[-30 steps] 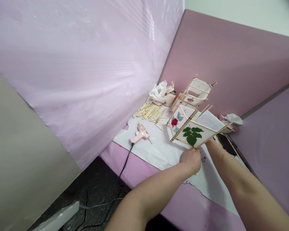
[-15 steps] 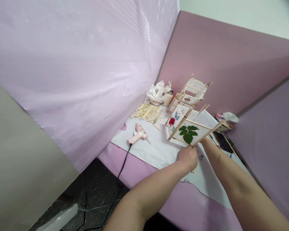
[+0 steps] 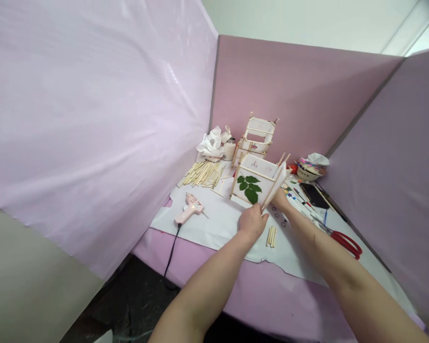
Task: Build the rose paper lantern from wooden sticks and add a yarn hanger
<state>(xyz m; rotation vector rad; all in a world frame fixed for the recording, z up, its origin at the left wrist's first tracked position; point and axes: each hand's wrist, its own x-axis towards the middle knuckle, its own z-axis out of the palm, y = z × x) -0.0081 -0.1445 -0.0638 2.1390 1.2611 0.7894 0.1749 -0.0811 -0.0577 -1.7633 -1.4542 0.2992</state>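
Pink board [image 3: 300,90] is standing behind our desk [image 3: 271,295], and shiny lilac sheeting [image 3: 110,124] is running along the left side. We're holding a stick-and-paper frame [image 3: 264,185] over the white sheet [image 3: 218,233] on the desk, about mid-spread, and it's sitting at a tilt with a green leaf [image 3: 250,189] showing on the panel facing us. Can't tell if its base is touching the sheet, tbh.

Our left hand [image 3: 253,221] is gripping the frame's near bottom corner, fingers clamped on it. Our right hand [image 3: 279,199] is reaching in behind the right side; its fingers are hiding back there, so we can't tell if they're apart or together.

A second frame [image 3: 260,127] is standing just behind ours, near a jar [image 3: 229,149] and some crumpled white plastic [image 3: 211,144]. Loads of loose sticks [image 3: 202,174] are lying in a pile on the left, and our pink glue gun [image 3: 190,209] is lying in front of them, black cord [image 3: 170,257] trailing off the edge. Four or so short sticks [image 3: 271,237] are lying nearer us, between our forearms. Over on the right, red-handled scissors [image 3: 346,243] are lying partly under our right forearm, with a black phone [image 3: 314,196] and a full bowl [image 3: 306,173] sitting farther back.
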